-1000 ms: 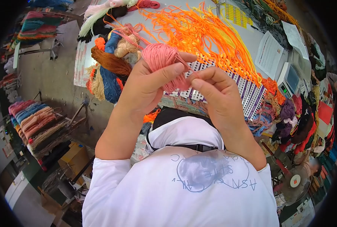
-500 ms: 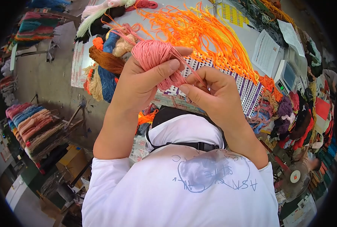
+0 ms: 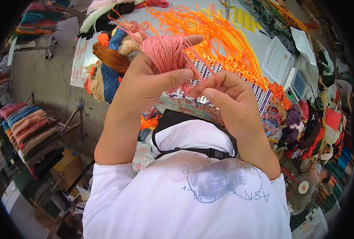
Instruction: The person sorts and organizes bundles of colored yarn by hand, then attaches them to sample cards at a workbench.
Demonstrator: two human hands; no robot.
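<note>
Gripping a pink yarn bundle [image 3: 169, 53], the left hand [image 3: 147, 85] is raised with thumb pressed across its strands and fingers curled behind; just right, the right hand [image 3: 228, 103] pinches pink strands between thumb and forefinger, above the striped card [image 3: 260, 97] under orange yarn [image 3: 220, 36]

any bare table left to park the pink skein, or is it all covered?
One bare strip of table: between the orange yarn and the paper sheet. Crowded elsewhere: mixed skeins at left, purple-striped card under both hands, scale and yarn heaps at right. The left hand holds the pink skein.
</note>
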